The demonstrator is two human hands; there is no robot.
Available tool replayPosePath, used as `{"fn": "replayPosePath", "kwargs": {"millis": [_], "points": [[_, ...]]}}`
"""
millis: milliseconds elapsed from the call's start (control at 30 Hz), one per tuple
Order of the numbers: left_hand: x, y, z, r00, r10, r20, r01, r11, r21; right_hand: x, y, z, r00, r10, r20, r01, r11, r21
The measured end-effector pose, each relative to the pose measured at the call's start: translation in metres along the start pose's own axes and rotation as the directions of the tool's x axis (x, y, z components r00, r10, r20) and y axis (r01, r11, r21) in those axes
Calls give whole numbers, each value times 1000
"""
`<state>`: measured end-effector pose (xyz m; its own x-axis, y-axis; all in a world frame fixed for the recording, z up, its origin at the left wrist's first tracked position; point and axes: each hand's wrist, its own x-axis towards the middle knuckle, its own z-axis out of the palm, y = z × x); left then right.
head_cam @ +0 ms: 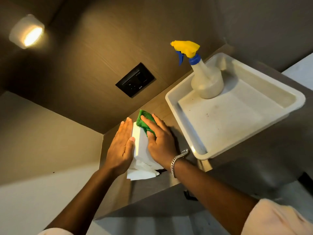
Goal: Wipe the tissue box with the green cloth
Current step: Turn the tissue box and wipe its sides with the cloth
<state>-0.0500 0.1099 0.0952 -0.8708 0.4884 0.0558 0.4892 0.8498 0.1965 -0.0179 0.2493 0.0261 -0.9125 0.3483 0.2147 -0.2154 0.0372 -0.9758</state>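
Note:
A white tissue box [140,143] stands on a wooden shelf in a corner, with a tissue [140,172] hanging out of its near end. My left hand [121,146] lies flat against the box's left side, thumb over its edge. My right hand [159,138] presses a folded green cloth [144,120] onto the top right of the box. Fingers cover most of the cloth; its far end sticks out beyond them. The right wrist wears a silver chain bracelet [177,160].
A white plastic tray [189,138] sits right of the box, holding a spray bottle [205,82] with a yellow and blue trigger head. A black socket plate [135,80] is on the back wall. A lit wall lamp [28,33] glows at the upper left.

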Motion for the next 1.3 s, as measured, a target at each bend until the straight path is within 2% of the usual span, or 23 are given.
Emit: {"fn": "replayPosePath", "kwargs": {"millis": [133,300,367,433,500,600,667,733,800,867,1000,1100,1200,1300], "points": [[0,8,-3,999,-37,-2,37,998,48,-56,6,-1,998,-5,-60,1,998,-70],[10,-2,-3,973,-229,20,227,971,68,-127,-1,-13,991,1,135,11,996,-88],[15,-9,-10,927,-371,49,372,928,-10,-142,-2,-24,979,-7,203,25,996,-85],[13,-10,-18,877,-472,92,481,867,-133,-151,-1,-33,979,-11,202,31,995,-95],[10,-8,-26,895,-435,104,447,873,-196,-156,-1,-38,983,2,183,15,996,-92],[12,-14,-42,962,-245,123,263,951,-163,-158,-5,-41,993,2,122,6,998,-59],[19,-15,-58,964,-114,239,164,966,-200,-159,-10,-44,998,-4,68,7,999,-49],[16,-19,-81,903,15,430,125,947,-295,-162,-19,-36,999,-29,18,30,997,-66],[27,-3,-88,789,74,610,89,968,-233,-161,-19,-45,1000,-14,-20,13,999,-41],[28,-2,-90,730,88,677,-4,992,-125,-165,-23,-37,998,-24,-57,20,997,-69],[35,-11,-77,820,100,564,-135,991,21,-173,-22,-26,984,-71,-161,50,990,-132],[26,-15,-72,875,105,473,-173,980,102,-179,-17,-23,978,-69,-197,41,989,-144],[13,-13,-66,917,24,397,-107,976,189,-179,-17,-19,969,-73,-236,40,989,-142],[0,0,-66,926,-140,352,54,969,242,-173,-21,-13,970,-84,-229,57,991,-121]]}}
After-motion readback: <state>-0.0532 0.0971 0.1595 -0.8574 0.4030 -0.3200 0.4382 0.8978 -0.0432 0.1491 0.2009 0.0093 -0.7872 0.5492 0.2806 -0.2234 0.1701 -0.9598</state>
